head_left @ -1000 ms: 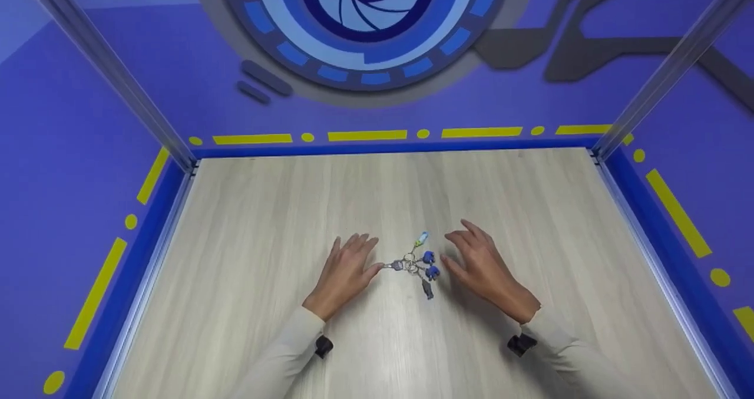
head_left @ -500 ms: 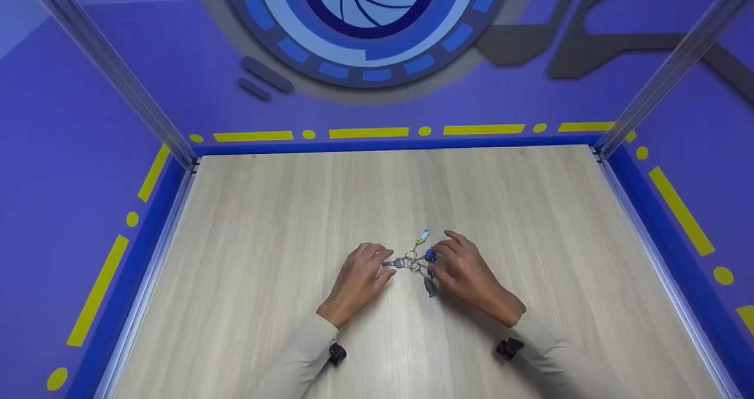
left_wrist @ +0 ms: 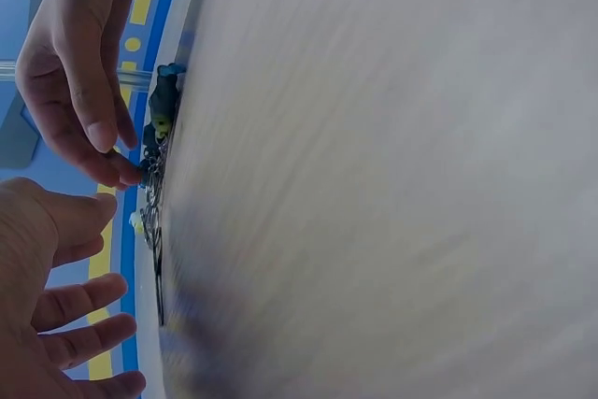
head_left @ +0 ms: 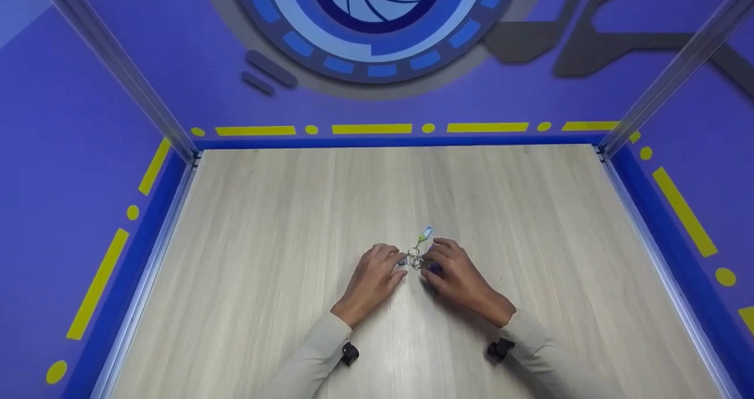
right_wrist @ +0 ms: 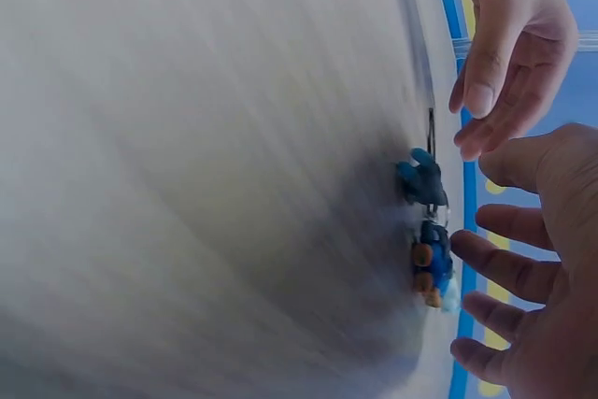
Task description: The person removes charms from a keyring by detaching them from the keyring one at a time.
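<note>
Keyring (head_left: 414,259) | on tabletop (head_left: 271,222), between left grip (head_left: 372,278) and right grip (head_left: 464,278) | both released

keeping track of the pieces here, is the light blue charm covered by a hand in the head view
No, the light blue charm shows in plain sight just beyond the metal rings.

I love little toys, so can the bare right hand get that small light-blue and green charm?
Probably yes: the charm lies uncovered on the pale wooden table, close to the right hand, and nothing seems in the way.
</note>
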`<state>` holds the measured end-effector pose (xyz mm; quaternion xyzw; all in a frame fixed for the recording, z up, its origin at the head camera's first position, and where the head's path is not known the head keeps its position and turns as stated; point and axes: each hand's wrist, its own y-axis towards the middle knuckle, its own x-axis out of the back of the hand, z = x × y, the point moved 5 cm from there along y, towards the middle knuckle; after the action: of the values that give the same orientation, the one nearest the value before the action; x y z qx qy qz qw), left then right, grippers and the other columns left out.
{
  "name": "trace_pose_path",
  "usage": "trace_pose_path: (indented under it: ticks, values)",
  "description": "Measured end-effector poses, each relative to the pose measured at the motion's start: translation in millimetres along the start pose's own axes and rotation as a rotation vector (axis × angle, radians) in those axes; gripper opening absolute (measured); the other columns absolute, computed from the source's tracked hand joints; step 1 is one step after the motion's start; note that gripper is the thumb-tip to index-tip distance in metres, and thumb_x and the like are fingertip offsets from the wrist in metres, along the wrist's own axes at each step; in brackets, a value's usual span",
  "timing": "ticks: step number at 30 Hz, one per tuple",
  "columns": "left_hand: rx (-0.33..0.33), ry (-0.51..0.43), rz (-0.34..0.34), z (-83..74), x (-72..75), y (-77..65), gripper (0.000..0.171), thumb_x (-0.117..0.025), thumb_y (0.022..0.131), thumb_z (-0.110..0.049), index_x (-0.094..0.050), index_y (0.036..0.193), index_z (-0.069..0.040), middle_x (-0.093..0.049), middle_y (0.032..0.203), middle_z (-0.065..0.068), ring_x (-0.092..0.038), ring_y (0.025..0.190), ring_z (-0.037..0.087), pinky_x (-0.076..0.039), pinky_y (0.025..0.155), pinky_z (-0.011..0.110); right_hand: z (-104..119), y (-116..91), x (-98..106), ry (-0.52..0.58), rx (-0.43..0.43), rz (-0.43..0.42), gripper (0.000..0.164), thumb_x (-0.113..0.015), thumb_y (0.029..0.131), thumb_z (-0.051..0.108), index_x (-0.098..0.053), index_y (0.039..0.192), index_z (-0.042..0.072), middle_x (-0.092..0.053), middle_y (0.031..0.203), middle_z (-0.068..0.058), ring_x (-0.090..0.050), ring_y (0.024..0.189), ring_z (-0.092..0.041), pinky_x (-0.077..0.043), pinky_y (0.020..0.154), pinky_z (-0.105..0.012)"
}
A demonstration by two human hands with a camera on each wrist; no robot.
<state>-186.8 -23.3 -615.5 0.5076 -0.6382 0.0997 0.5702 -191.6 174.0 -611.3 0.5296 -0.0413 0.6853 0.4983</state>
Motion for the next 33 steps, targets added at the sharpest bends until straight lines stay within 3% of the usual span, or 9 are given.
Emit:
trace_pose_path:
  ticks: [9,15,22,33]
  values:
    - [0.010,0.020,0.026,-3.6,-7.5,3.5,0.027,-0.084,0.098,-0.022,-0.080,0.121,-0.009,-0.075,0.121,0.005,-0.067,0.119,0.024,-0.056,0.105,0.042,-4,0,-7,-0.040,0.010,-0.023,0.021,-0.090,0.085,0.005,-0.076,0.101,0.001,-0.076,0.106,-0.015,-0.066,0.122,-0.050,-0.052,0.105,-0.067]
    - [0.010,0.010,0.006,-4.8,-14.5,5.3,0.025,-0.085,0.097,-0.021,-0.081,0.118,-0.009,-0.074,0.117,0.005,-0.067,0.115,0.023,-0.056,0.102,0.042,-8,-3,-12,-0.037,0.005,-0.044,0.022,-0.090,0.085,0.004,-0.076,0.102,0.002,-0.075,0.108,-0.015,-0.065,0.120,-0.048,-0.052,0.102,-0.066]
    - [0.018,0.066,0.012,-6.0,-26.0,8.4,0.025,-0.083,0.097,-0.023,-0.082,0.119,-0.011,-0.073,0.115,0.004,-0.064,0.112,0.024,-0.055,0.100,0.042,-9,-4,-17,-0.045,-0.024,-0.055,0.019,-0.089,0.085,0.003,-0.077,0.100,0.005,-0.072,0.106,-0.012,-0.065,0.120,-0.046,-0.053,0.103,-0.063]
    - [0.047,0.135,-0.004,-5.0,-28.2,8.6,0.012,-0.085,0.096,-0.023,-0.082,0.104,-0.015,-0.070,0.112,0.002,-0.061,0.110,0.023,-0.054,0.099,0.046,-4,-4,-25,-0.117,-0.037,-0.082,0.017,-0.089,0.084,0.005,-0.074,0.092,0.008,-0.068,0.102,-0.007,-0.065,0.119,-0.040,-0.054,0.098,-0.060]
